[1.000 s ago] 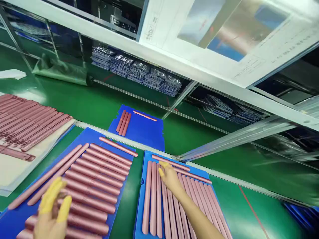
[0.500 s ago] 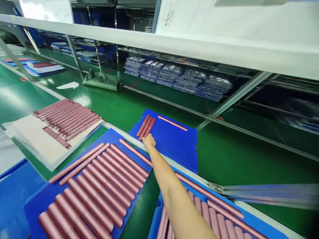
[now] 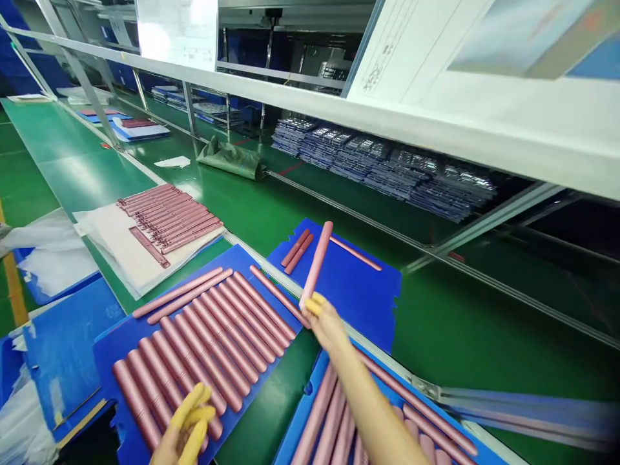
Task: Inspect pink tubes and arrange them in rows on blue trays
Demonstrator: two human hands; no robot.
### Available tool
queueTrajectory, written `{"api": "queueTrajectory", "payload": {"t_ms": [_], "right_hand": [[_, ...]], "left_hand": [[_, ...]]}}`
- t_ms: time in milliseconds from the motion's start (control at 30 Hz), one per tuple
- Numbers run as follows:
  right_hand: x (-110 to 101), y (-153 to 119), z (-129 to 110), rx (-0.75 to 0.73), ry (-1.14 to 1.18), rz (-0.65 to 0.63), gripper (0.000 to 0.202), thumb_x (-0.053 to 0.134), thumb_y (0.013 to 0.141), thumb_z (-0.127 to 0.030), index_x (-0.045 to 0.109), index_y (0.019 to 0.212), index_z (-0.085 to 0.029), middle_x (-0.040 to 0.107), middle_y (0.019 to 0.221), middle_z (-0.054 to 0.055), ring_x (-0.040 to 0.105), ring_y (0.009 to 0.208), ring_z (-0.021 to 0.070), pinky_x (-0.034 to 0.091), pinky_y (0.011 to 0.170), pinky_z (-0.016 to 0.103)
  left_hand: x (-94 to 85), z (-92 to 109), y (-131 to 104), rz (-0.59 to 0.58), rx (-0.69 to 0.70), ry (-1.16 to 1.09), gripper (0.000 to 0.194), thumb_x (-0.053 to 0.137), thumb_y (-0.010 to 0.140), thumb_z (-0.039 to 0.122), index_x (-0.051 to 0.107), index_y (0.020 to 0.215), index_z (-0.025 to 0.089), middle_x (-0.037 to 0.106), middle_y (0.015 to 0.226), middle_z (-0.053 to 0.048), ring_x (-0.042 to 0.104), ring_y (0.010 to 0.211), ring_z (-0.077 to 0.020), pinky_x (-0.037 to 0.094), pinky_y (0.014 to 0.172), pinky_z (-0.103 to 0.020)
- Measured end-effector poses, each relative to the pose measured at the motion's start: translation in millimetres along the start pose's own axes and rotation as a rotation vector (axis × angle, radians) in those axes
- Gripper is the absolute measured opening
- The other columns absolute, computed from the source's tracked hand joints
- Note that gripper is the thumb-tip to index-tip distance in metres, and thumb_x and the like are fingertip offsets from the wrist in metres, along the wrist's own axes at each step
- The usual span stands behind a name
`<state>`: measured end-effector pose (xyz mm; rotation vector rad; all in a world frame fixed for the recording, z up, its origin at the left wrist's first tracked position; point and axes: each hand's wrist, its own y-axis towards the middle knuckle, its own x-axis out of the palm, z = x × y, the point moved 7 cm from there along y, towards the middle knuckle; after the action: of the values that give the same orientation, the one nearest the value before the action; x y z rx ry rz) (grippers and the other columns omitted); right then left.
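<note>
A green table [image 3: 261, 416] spreads beneath everything, with a white beam [image 3: 290, 95] crossing above it. On the near side lies a blue sheet [image 3: 109, 352] bearing a slanted row of pink bars [image 3: 208, 342], side by side; two more lie along its left edge and another along its far edge. Beyond is a second blue sheet [image 3: 363, 290], and at the lower right a blue tray [image 3: 303, 413], also filled with pink bars. A cream paper sheet [image 3: 116, 252] to the left carries slotted pink strips [image 3: 169, 216], one apart from the others.

The right hand [image 3: 325, 321] is closed around the lower end of a single pink bar [image 3: 317, 261], which tilts up and away over the second blue sheet. The left hand [image 3: 169, 445] is half curled above the near ends of the row, thumb and fingers apart, seemingly gripping nothing; whether it touches a bar I cannot tell. Smaller still, two short dark-pink bars [image 3: 295, 248] and a thin strip [image 3: 356, 252] lie on the second blue sheet.
</note>
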<state>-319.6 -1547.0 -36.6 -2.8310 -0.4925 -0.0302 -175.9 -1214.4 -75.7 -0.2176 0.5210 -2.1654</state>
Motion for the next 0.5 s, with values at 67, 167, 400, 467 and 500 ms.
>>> {"api": "queueTrajectory", "payload": {"t_ms": [67, 167, 400, 467, 500], "right_hand": [[12, -72, 2, 0.041, 0.059, -0.082, 0.032, 0.075, 0.064, -0.040, 0.057, 0.079, -0.018, 0.055, 0.065, -0.002, 0.052, 0.055, 0.0105, 0.048, 0.050, 0.022], [39, -171, 6, 0.149, 0.247, -0.237, 0.035, 0.076, 0.065, -0.042, 0.058, 0.085, -0.019, 0.055, 0.063, -0.003, 0.049, 0.051, 0.0078, 0.045, 0.048, 0.019], [60, -271, 6, 0.195, 0.340, -0.323, 0.040, 0.079, 0.061, -0.044, 0.055, 0.081, -0.020, 0.048, 0.074, -0.003, 0.051, 0.054, 0.0066, 0.046, 0.041, 0.017], [57, -281, 5, 0.171, 0.333, -0.321, 0.039, 0.080, 0.060, -0.044, 0.055, 0.077, -0.019, 0.045, 0.082, -0.002, 0.050, 0.052, 0.0046, 0.046, 0.040, 0.017], [55, -286, 4, 0.164, 0.329, -0.320, 0.039, 0.080, 0.059, -0.044, 0.055, 0.076, -0.019, 0.043, 0.085, -0.002, 0.050, 0.052, 0.0041, 0.046, 0.040, 0.017]], "left_hand": [[23.0, 32, 5, -0.120, 0.006, -0.010, 0.053, 0.062, 0.067, 0.060, 0.061, 0.113, 0.033, 0.063, 0.120, -0.006, 0.059, 0.107, -0.0282, 0.054, 0.074, -0.035], [64.2, 80, 0, -0.404, 0.009, -0.086, 0.062, 0.069, 0.063, 0.057, 0.059, 0.116, 0.027, 0.061, 0.123, -0.011, 0.060, 0.100, -0.0272, 0.051, 0.076, -0.035], [110.2, 115, -42, -0.820, -0.079, -0.292, 0.052, 0.076, 0.066, 0.035, 0.061, 0.114, 0.021, 0.060, 0.076, -0.001, 0.052, 0.066, -0.0111, 0.043, 0.064, -0.024], [111.9, 111, -52, -0.859, -0.147, -0.297, 0.046, 0.076, 0.066, 0.035, 0.064, 0.108, 0.020, 0.054, 0.068, 0.002, 0.047, 0.060, -0.0093, 0.039, 0.058, -0.022], [112.0, 108, -57, -0.873, -0.178, -0.291, 0.045, 0.076, 0.066, 0.035, 0.065, 0.107, 0.020, 0.054, 0.068, 0.002, 0.046, 0.060, -0.0091, 0.038, 0.057, -0.022]]}}
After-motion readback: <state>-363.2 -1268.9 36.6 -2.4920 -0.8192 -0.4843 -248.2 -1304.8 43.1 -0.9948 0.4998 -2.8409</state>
